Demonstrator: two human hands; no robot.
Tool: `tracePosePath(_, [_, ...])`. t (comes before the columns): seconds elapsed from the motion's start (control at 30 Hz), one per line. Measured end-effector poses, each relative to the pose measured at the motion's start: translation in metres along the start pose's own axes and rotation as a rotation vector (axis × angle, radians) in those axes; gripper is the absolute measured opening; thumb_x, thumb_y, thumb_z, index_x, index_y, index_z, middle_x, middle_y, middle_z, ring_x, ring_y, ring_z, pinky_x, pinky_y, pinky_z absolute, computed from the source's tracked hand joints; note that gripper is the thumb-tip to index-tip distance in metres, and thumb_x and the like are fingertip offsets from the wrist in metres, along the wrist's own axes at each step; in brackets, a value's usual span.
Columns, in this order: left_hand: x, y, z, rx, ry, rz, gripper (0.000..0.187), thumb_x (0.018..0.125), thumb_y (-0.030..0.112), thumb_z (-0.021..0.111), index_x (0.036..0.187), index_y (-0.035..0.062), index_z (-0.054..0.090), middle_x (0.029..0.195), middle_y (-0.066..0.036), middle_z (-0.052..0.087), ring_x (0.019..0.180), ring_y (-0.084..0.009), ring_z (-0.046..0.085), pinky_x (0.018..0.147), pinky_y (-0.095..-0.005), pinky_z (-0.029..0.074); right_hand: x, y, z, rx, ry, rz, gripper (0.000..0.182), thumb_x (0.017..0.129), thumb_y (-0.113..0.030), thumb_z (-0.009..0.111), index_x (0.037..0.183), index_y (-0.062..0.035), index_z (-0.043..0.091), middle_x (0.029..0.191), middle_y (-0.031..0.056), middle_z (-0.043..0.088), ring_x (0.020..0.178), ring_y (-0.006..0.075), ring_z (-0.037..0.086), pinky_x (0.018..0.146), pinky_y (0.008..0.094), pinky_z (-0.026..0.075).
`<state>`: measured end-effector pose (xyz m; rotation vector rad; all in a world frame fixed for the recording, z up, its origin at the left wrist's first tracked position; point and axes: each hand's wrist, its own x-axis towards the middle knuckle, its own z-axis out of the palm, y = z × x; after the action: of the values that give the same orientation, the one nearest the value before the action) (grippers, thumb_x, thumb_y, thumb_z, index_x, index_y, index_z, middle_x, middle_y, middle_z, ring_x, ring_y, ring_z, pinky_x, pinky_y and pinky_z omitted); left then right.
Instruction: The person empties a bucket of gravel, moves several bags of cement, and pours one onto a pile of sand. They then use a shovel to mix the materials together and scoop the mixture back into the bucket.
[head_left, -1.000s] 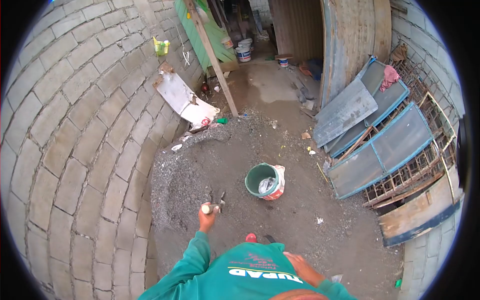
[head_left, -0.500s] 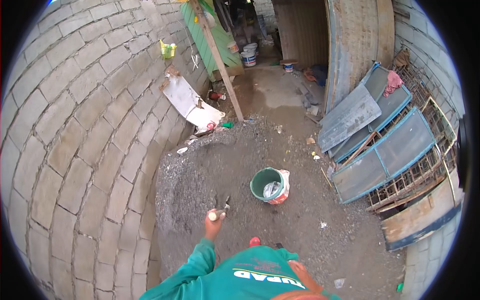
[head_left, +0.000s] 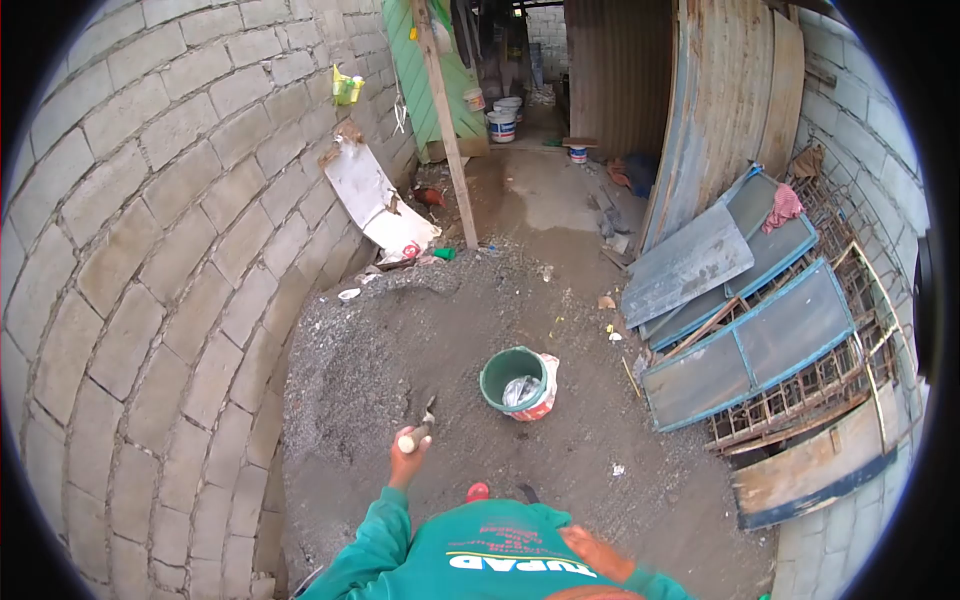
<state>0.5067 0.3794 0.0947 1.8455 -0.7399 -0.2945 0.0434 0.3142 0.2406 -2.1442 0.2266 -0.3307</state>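
Observation:
My left hand (head_left: 405,462) is closed around the pale round handle of a wooden-handled tool (head_left: 418,436). Its narrow dark metal end points forward over the gravel and sand; the tool's full shape is foreshortened, so its exact kind does not show. My right hand (head_left: 594,551) rests against the front of my green shirt (head_left: 500,530), fingers stretched along the cloth, holding nothing visible. Ahead and a little right of the tool stands a green bucket (head_left: 490,393), with a clear plastic bag (head_left: 520,390) inside and a red-and-white wrapping on its outer side.
A heap of gravel (head_left: 345,370) lies at left beside the block wall (head_left: 150,300). A wooden post (head_left: 450,130) stands ahead near a white sheet (head_left: 375,200). Blue-framed panels (head_left: 795,320) and rusty metal grilles (head_left: 800,400) lean along the right. Buckets (head_left: 502,127) stand farther back.
My view has turned slightly, and the bucket and nearby ground appear farther left and lower. My left hand still grips the tool, and my right hand stays at the shirt.

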Motion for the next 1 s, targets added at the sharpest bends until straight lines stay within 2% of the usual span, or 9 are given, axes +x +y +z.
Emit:
tracePosePath(0.1, [-0.007,-0.004,0.007,0.018,-0.009,0.02,0.059,0.075,0.029,0.08,0.12,0.0014,0.052,0.109,-0.011,0.062,0.098,-0.0212,0.061,0.087,-0.0341,0.048,0.007,-0.002,-0.02,0.046,-0.115,0.054,0.05,0.088,-0.029,0.054,0.131,-0.0035,0.048,0.128,0.0184,0.052,0.119,0.0356,0.047,0.101,0.0417,0.036])
tracePosePath(0.2, [-0.014,-0.007,0.019,0.099,-0.019,0.023,0.064,0.075,0.028,0.08,0.124,0.0017,0.048,0.113,-0.011,0.059,0.097,-0.0216,0.061,0.086,-0.034,0.049,0.024,-0.007,-0.05,0.873,-0.643,0.411,0.05,0.089,-0.034,0.056,0.129,-0.0032,0.05,0.123,0.0169,0.056,0.114,0.032,0.052,0.099,0.0408,0.039])
tracePosePath(0.3, [-0.008,0.005,0.028,0.166,-0.082,-0.071,0.069,0.076,0.029,0.079,0.128,0.0016,0.043,0.118,-0.013,0.054,0.099,-0.0234,0.059,0.087,-0.0357,0.048,-0.009,0.033,-0.025,0.124,-0.24,0.442,0.05,0.089,-0.039,0.059,0.123,-0.0018,0.054,0.113,0.0134,0.062,0.106,0.0277,0.058,0.095,0.0376,0.043])
tracePosePath(0.4, [0.001,0.049,0.042,-0.004,-0.104,-0.327,0.071,0.073,0.027,0.079,0.127,0.0013,0.041,0.115,-0.014,0.054,0.105,-0.0252,0.055,0.091,-0.0367,0.045,0.042,0.056,-0.065,0.54,-0.358,0.774,0.055,0.087,-0.04,0.063,0.125,-0.0012,0.052,0.11,0.0133,0.064,0.102,0.0257,0.061,0.091,0.0359,0.047])
tracePosePath(0.47, [0.006,-0.025,0.071,0.106,-0.062,-0.081,0.073,0.072,0.031,0.08,0.125,-0.0006,0.04,0.113,-0.016,0.054,0.104,-0.0266,0.055,0.09,-0.0383,0.045,0.106,0.07,-0.056,0.137,0.381,0.771,0.048,0.091,-0.033,0.061,0.127,-0.003,0.05,0.109,0.0113,0.064,0.099,0.0231,0.062,0.085,0.0367,0.051])
tracePosePath(0.5, [0.009,-0.051,0.086,0.126,-0.013,-0.003,0.075,0.071,0.033,0.08,0.124,-0.0016,0.04,0.112,-0.017,0.053,0.103,-0.0274,0.055,0.09,-0.0391,0.045,0.141,0.083,-0.049,0.501,0.465,0.824,0.044,0.091,-0.032,0.061,0.121,-0.0013,0.052,0.104,0.0116,0.064,0.091,0.0222,0.063,0.077,0.0361,0.052])
tracePosePath(0.67, [0.041,-0.01,0.088,0.107,-0.421,-0.22,0.073,0.078,0.038,0.073,0.126,-0.0023,0.036,0.113,-0.02,0.052,0.099,-0.0327,0.057,0.088,-0.047,0.047,0.285,0.111,0.009,1.419,0.096,1.015,0.076,0.093,-0.059,0.04,0.135,0.0035,0.03,0.136,0.0299,0.039,0.124,0.0432,0.043,0.099,0.0547,0.041])
tracePosePath(0.7, [0.051,-0.012,0.09,0.068,-0.453,-0.267,0.072,0.079,0.038,0.072,0.126,-0.0023,0.036,0.113,-0.02,0.052,0.099,-0.0329,0.057,0.087,-0.0476,0.047,0.302,0.125,0.021,1.627,0.013,1.011,0.061,0.093,-0.047,0.05,0.124,0.0044,0.041,0.119,0.0265,0.054,0.105,0.037,0.058,0.087,0.0483,0.051])
tracePosePath(1.0, [0.093,-0.151,0.105,-0.887,-0.559,-1.295,0.061,0.086,0.04,0.061,0.124,-0.0021,0.038,0.111,-0.021,0.053,0.097,-0.0352,0.057,0.087,-0.053,0.046,0.379,0.143,0.097,1.893,-0.078,1.268,0.036,0.089,-0.027,0.058,0.107,0.0016,0.047,0.087,0.013,0.055,0.073,0.0245,0.058,0.062,0.036,0.051])
